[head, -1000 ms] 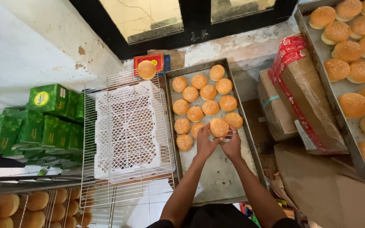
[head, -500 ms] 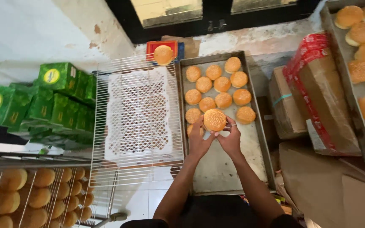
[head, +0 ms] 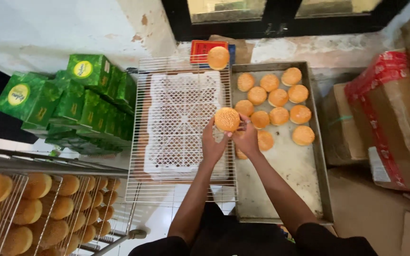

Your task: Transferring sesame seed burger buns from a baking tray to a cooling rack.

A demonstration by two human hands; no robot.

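Two hands, left hand (head: 213, 142) and right hand (head: 246, 137), clamp one round golden sesame bun (head: 227, 119) between white plastic lattice mat (head: 181, 118) and grey metal baking tray (head: 281, 189).

Baking tray (head: 281, 189): dull grey metal, scuffed, floury patches. Left of tray, wire rack (head: 141, 142): thin bright metal rods; white plastic lattice mat (head: 181, 123) on it, matt. Bun (head: 227, 119) at tray's left edge: golden crust, soft sheen, seed-speckled. Far left of tray, green cartons (head: 72, 104): glossy printed card. Right of tray, cardboard boxes (head: 357, 128): matt brown; red plastic wrap (head: 380, 71), shiny.
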